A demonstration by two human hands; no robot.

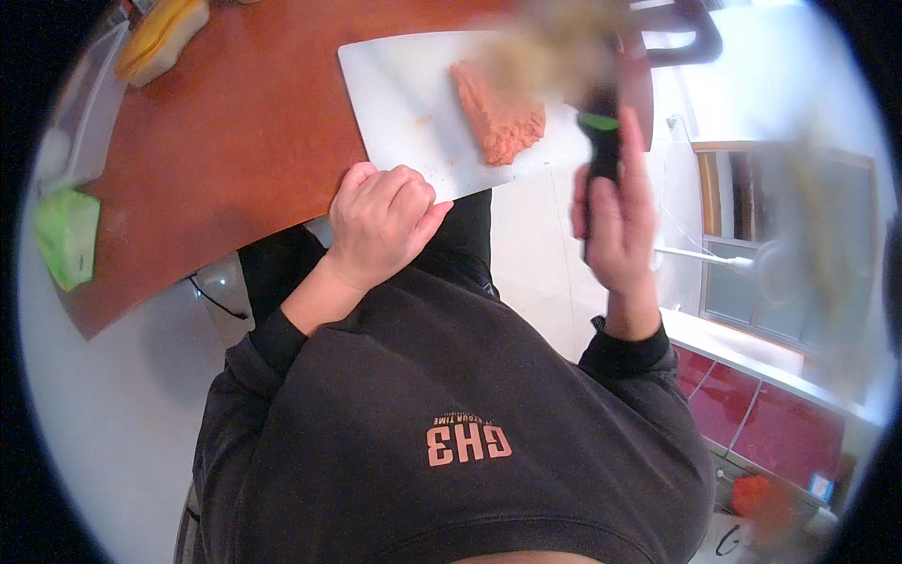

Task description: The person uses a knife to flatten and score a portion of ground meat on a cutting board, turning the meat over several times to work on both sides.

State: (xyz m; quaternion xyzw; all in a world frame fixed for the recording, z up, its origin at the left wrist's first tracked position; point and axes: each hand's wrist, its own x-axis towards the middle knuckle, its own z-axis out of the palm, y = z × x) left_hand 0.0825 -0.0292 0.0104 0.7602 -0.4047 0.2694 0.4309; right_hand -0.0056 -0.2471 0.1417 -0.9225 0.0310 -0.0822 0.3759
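Raw minced meat (497,116), pink and in a flattened lump, lies on a white cutting board (402,92). My left hand (384,211) is closed in a loose fist at the board's near left corner; no object shows in it. Right of the board, my right hand (620,218) grips a black handle with a green accent (602,141), probably a knife's. A tan blur hides the handle's far end and part of the meat, so I cannot tell the blade's position.
The board rests on a reddish-brown table (232,134). At the far left are a yellow-topped sponge-like item (162,42), a clear plastic container (95,120) and a green packet (68,236). A dark handle-like frame (687,46) is at the upper right.
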